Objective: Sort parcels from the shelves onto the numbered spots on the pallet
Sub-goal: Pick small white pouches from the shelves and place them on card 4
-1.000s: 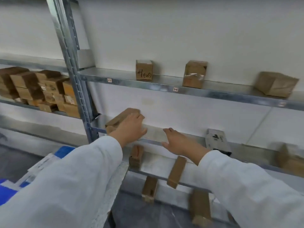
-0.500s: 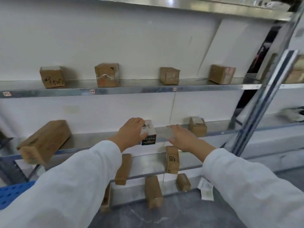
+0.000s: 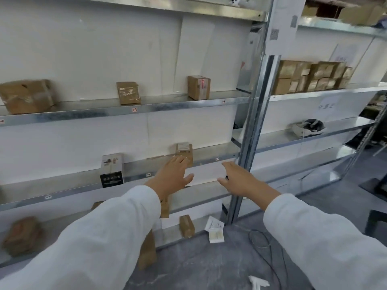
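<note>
Left hand (image 3: 173, 174) and right hand (image 3: 240, 178): spread wide, empty. Grip the small brown cardboard parcel (image 3: 184, 151) by opposite sides; lift it clear of the grey metal shelf (image 3: 215, 153).

Parcels spread along grey metal shelves (image 3: 134, 109).
Upper level, left to centre, well apart: crumpled brown box (image 3: 26, 96), taped brown box (image 3: 128, 92), upright brown box with red marking (image 3: 199, 87). One level down, mid-frame: white-and-black carton (image 3: 112, 170) upright at front edge, small labelled brown box (image 3: 184, 152) further back. Upper right: stacked brown boxes (image 3: 312, 77).
</note>
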Available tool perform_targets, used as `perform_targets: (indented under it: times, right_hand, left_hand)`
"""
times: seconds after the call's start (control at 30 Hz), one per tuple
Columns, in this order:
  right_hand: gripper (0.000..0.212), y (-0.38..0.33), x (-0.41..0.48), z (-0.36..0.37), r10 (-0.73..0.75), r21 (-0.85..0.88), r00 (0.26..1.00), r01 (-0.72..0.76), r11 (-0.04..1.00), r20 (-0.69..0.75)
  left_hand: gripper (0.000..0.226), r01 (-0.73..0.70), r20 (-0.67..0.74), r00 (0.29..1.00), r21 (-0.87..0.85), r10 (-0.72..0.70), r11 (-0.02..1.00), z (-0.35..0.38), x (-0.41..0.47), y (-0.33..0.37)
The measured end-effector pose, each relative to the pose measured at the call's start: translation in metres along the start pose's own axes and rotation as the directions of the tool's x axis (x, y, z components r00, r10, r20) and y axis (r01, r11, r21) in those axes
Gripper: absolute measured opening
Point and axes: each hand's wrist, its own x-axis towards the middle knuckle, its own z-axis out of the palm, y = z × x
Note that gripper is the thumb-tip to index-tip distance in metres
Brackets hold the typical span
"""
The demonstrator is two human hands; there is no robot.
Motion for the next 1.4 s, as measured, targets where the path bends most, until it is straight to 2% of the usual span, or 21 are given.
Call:
perform_targets:
  times: [0.23, 0.33, 0.47, 0.67, 1.0, 1.2, 1.4]
  right_hand:
    - [0.066, 0.097, -0.025, 0.001, 0.066, 0.075, 0.998, -0.067, 0.995, 0.023]
    - [0.072, 0.115, -0.023, 0.004, 0.06, 0.119, 0.998, -0.06, 0.991, 0.004]
    - [0.061, 0.134, -0.012, 0.008, 0.063, 0.141, 0.998, -0.066, 0.988, 0.028]
    - [0.06, 0.165, 0.025, 0.012, 0.087, 0.18, 0.996, -0.092, 0.979, 0.036]
    - [0.059, 0.217, 0.15, 0.038, 0.164, 0.166, 0.976, -0.187, 0.968, 0.144]
    - [0.063, 0.247, 0.221, 0.061, 0.208, 0.179, 0.946, -0.256, 0.95, 0.25]
    - [0.065, 0.281, 0.277, 0.09, 0.268, 0.154, 0.918, -0.322, 0.934, 0.292]
  left_hand:
    - [0.056, -0.03, 0.077, 0.997, 0.004, 0.03, 1.0, 0.045, 0.029, 0.071]
    - [0.055, -0.029, 0.09, 0.996, 0.021, 0.027, 0.999, 0.058, 0.042, 0.086]
    - [0.056, -0.054, 0.12, 0.992, 0.031, 0.05, 0.998, 0.077, 0.06, 0.097]
    - [0.055, -0.094, 0.137, 0.987, 0.03, 0.089, 0.995, 0.107, 0.116, 0.104]
    - [0.05, -0.106, 0.23, 0.966, -0.052, 0.116, 0.993, 0.184, 0.233, 0.067]
    - [0.054, -0.053, 0.324, 0.941, -0.138, 0.095, 0.989, 0.229, 0.308, 0.027]
    - [0.053, -0.002, 0.392, 0.917, -0.188, 0.077, 0.982, 0.279, 0.356, 0.006]
